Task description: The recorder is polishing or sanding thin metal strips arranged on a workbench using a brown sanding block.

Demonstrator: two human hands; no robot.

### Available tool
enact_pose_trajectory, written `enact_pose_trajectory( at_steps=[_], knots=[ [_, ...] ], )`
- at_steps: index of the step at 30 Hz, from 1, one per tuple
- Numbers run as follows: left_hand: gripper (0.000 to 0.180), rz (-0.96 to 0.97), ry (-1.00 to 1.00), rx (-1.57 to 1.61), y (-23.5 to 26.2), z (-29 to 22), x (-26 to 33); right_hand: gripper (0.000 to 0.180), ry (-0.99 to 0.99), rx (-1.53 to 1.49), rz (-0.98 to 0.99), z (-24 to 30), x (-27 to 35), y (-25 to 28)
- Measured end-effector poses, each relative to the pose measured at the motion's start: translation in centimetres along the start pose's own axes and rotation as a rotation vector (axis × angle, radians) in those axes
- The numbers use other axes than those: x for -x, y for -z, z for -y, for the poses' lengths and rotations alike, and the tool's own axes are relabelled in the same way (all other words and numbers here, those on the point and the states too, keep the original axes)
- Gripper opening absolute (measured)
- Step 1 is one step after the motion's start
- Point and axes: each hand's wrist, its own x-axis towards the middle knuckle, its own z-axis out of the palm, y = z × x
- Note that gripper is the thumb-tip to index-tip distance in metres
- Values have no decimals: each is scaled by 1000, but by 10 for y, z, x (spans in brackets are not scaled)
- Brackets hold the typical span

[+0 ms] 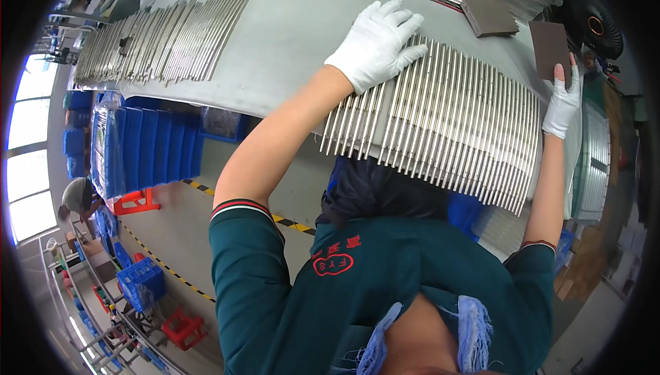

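Pressing flat, your left hand [375, 45] lies fingers spread on the row of steel rods [447, 120] overhanging the worktop [289, 38] edge toward six o'clock. Your right hand [564, 103], open at three o'clock, steadies the row's end. Uneven pressure could roll rods off.

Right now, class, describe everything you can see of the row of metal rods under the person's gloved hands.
The row of metal rods is a set of many thin, shiny, silver-coloured bars laid side by side on the grey table, their near ends overhanging its edge. The white-gloved left hand presses flat on the row's left end; the gloved right hand rests against its right end. A second, similar row lies further left on the table.
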Motion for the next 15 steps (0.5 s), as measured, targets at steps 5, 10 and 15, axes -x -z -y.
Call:
enact_pose_trajectory(
  at_steps=[5,10,15],
  knots=[
    [48,9,7,-108,16,31,21,50,-2,7,17,1,-2,2],
    [47,-13,20,-159,17,32,21,49,-4,-17,20,-2,-2,2],
    [50,-28,-34,-82,1,1,3,48,3,21,4,0,0,0]
  ],
)
